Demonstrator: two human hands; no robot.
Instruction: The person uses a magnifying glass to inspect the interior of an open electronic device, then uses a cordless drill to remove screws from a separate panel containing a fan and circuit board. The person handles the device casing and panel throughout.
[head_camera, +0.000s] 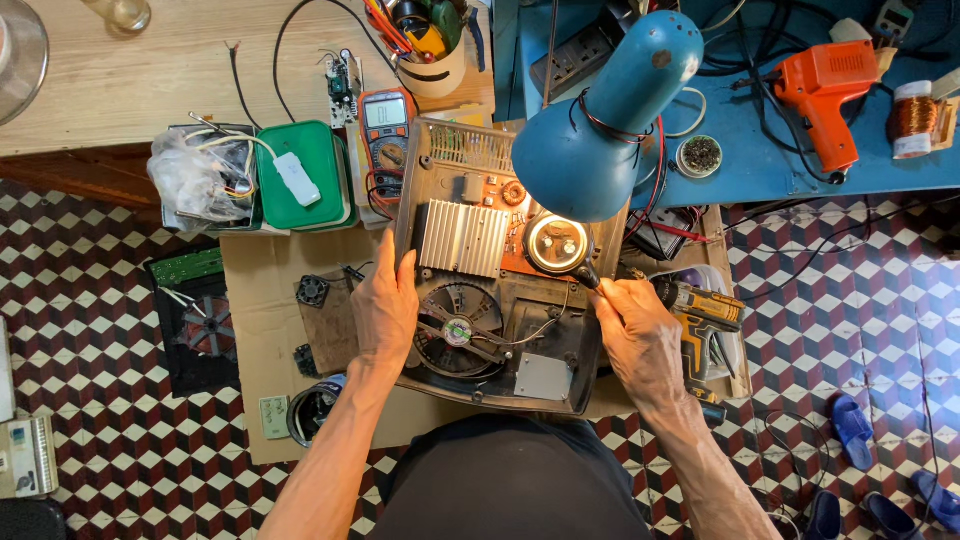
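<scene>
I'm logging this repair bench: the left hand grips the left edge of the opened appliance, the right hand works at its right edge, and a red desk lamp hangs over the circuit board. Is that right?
Not quite. The desk lamp is blue, not red, as the head view shows. The rest holds: the left hand grips the left edge of the opened appliance, and the right hand works at its right edge.

**Tiled Floor, Two Worktops, One Lamp**

The floor (90, 230) is covered with tiles in a red, black and white cube pattern. A sheet of brown cardboard (262, 300) is spread over it. Along the top edge, a pale wooden tabletop (150, 80) is seen at the left and a blue work surface (760, 150) at the right. A blue desk lamp (600, 120) is hung over the middle. Bright light is cast across the tiles at the right, where blue sandals (852, 430) are left.
</scene>
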